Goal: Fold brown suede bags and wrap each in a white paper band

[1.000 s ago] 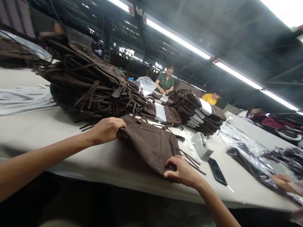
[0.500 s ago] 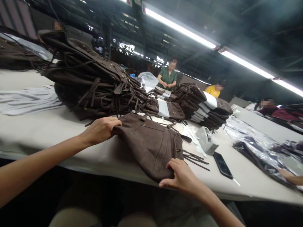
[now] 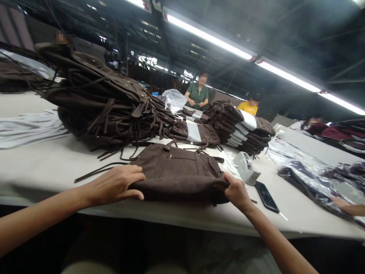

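A dark brown handbag lies at the table's front edge, its handles and small brass fittings on the far side. My left hand grips the bag's near left corner, thumb on the near side and fingers over the top. At the near right corner, my right hand is closed on the bag. Thin dark straps trail from the bag's left side over the table. Behind it lies another brown bag with a pale paper band around it.
A tall heap of brown bags stands at back left, beside white strips. Banded bags are stacked at back right. A tape dispenser and phone lie right. Another person's hand touches plastic-wrapped goods. A person in green stands behind.
The bag has turned so its long near edge runs along the table front. My left hand has come nearer and lower; my right hand has moved up and right, closing on the corner.
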The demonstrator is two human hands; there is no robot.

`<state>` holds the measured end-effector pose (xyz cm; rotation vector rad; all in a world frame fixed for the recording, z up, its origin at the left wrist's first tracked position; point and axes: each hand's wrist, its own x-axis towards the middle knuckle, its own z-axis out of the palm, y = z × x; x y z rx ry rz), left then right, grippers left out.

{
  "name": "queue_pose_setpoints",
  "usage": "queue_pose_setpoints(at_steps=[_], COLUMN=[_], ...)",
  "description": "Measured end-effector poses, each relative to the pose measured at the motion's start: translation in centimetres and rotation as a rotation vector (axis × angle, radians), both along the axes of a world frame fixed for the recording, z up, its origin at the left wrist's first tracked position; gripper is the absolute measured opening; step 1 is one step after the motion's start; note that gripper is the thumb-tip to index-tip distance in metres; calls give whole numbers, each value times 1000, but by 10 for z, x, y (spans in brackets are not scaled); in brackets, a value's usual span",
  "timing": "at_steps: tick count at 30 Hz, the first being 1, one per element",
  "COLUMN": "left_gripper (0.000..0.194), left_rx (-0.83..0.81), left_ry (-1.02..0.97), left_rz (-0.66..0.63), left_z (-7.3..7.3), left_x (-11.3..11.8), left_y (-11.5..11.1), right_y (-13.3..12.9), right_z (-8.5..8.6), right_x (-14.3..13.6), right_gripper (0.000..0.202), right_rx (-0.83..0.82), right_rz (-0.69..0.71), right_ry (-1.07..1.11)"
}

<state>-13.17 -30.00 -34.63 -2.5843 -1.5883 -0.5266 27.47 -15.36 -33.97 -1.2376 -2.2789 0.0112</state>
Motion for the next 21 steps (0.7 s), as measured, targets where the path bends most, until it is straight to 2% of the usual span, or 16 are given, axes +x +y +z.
queue_pose_setpoints(at_steps=[5, 8, 13, 16, 21], left_gripper=[47, 40, 26, 20, 18], left_rx=[-167, -277, -462, -592, -628], left_ry=[2, -17, -219, -247, -207], left_rz=[33, 122, 209, 218, 151], left_z=[5, 9, 8, 4, -3], left_x=[33, 47, 57, 60, 65], left_y=[4, 1, -1, 3, 4], right_y=[-6, -6, -3, -6, -14], right_z=[-11, -12, -1, 9, 24], right_x=[0, 0, -7, -13, -8], right_gripper=[33, 32, 25, 18, 49], right_rx=[57, 70, -5, -79, -237], right_rz=[53, 43, 56, 87, 190], right_ry=[-8, -24, -107, -212, -329])
